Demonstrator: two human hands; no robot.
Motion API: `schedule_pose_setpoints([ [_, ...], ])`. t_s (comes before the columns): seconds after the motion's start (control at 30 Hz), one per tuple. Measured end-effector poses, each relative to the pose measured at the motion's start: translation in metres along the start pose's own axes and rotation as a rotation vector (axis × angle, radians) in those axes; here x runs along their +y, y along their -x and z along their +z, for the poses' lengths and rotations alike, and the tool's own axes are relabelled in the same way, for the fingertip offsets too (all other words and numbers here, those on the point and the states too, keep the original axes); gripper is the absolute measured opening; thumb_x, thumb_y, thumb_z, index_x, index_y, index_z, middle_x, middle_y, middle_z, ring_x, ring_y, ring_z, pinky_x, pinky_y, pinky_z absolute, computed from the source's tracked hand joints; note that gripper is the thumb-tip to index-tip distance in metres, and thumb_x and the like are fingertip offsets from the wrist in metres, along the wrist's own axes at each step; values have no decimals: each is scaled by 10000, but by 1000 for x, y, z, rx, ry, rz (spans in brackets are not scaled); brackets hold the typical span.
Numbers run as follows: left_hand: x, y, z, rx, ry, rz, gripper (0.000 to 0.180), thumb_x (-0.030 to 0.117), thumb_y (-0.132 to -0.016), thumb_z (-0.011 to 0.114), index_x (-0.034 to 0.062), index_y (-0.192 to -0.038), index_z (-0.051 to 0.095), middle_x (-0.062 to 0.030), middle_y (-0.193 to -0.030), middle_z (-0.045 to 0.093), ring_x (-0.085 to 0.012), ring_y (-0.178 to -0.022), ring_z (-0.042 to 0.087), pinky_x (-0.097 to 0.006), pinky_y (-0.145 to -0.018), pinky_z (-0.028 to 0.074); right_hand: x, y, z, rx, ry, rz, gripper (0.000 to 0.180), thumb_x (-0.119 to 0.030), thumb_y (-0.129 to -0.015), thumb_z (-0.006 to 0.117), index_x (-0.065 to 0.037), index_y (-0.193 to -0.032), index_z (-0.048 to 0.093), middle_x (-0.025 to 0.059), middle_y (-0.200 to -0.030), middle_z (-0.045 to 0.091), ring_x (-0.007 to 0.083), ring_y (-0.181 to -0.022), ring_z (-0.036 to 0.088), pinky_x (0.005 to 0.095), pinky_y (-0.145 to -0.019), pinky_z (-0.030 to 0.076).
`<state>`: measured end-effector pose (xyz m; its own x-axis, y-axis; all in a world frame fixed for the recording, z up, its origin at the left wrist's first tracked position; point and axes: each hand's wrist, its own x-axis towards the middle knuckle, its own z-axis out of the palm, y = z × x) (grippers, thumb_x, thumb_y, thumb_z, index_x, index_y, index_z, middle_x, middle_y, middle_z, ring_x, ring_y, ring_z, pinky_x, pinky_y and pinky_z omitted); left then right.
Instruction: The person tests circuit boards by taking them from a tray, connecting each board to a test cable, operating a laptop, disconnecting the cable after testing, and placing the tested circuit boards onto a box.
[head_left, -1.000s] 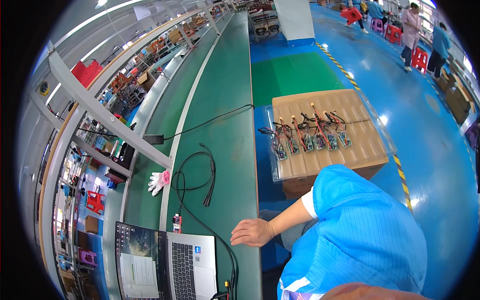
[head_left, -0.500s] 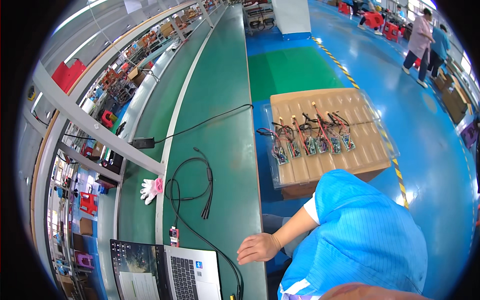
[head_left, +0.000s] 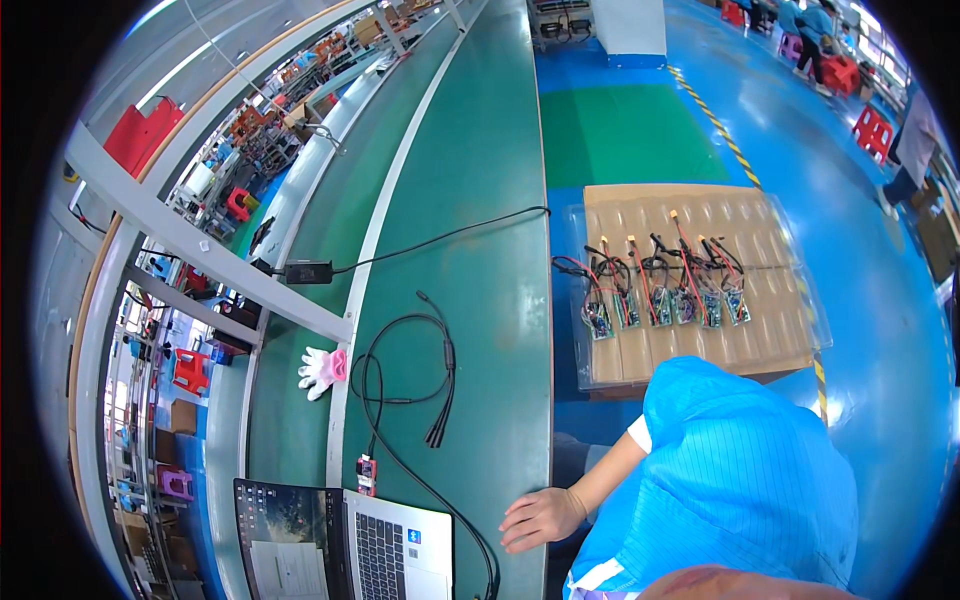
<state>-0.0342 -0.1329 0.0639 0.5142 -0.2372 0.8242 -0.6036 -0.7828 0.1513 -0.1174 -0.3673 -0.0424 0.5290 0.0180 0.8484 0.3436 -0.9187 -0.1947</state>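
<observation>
My right hand (head_left: 543,517) rests palm down on the near edge of the green workbench (head_left: 490,330). Its fingers lie loosely apart, and nothing shows in them. My left hand is out of view. Left of the right hand stands an opened laptop (head_left: 430,560), partly cut off by the lower edge. A black cable (head_left: 449,355) with several branched ends loops across the bench, one end running to a small red circuit board (head_left: 366,475) behind the laptop. Another stretch of it passes between laptop and hand.
A white-and-pink glove (head_left: 320,372) lies by the bench's pale strip. Farther off is a black power adapter (head_left: 308,272) with its cord. To the right, several wired circuit boards (head_left: 660,305) lie on a clear moulded tray (head_left: 640,365) atop a cardboard box. A grey frame post (head_left: 230,265) crosses the left.
The view has swung a little left, so bench, laptop and tray sit farther right in the picture. My right hand stays on the bench edge, fingers much the same.
</observation>
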Motion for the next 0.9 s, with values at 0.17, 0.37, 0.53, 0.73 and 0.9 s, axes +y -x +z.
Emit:
schedule_pose_setpoints([
  [0.17, 0, 0, 3, 8, 1, -2, 490, 337, -982, 469, -73, -1246, 523, -269, -1197, 532, -471, -1162, 481, -573, -1060, 312, 2, 3, -1, -15, 4, 0, 287, -110, -844, 508, -88, -1104, 625, 44, -1148, 601, 232, -1117, 553, 388, -971, 432],
  [0.37, -15, 8, 0, 23, 23, -6, 484, 327, -989, 459, -75, -1250, 524, -273, -1210, 533, -469, -1169, 481, -564, -1056, 321, -1, -1, -2, -29, 22, 11, 297, -105, -826, 523, -88, -1103, 627, 42, -1146, 604, 230, -1117, 555, 377, -970, 436],
  [0.53, -36, 16, -8, 37, 42, -15, 478, 318, -995, 450, -77, -1254, 525, -277, -1222, 533, -467, -1176, 480, -556, -1054, 328, -4, -1, -1, -36, 43, 66, 319, -76, -790, 557, -93, -1100, 635, 34, -1149, 614, 218, -1110, 559, 368, -958, 439],
  [0.73, -67, 33, -23, 63, 60, -48, 472, 307, -1003, 441, -80, -1259, 526, -281, -1235, 534, -466, -1184, 479, -547, -1050, 337, -8, -16, -10, -64, 24, 234, 446, -56, -753, 584, -95, -1197, 581, 45, -1195, 587, 264, -1175, 518, 422, -1007, 386],
  [0.9, -113, 59, -34, 76, -5, -113, 467, 298, -1009, 432, -82, -1263, 527, -285, -1247, 535, -464, -1190, 478, -539, -1047, 344, -9, -43, 27, -170, 51, 252, 480, -47, -778, 542, -111, -1253, 555, 98, -1252, 559, 313, -1234, 478, 460, -1058, 352],
])
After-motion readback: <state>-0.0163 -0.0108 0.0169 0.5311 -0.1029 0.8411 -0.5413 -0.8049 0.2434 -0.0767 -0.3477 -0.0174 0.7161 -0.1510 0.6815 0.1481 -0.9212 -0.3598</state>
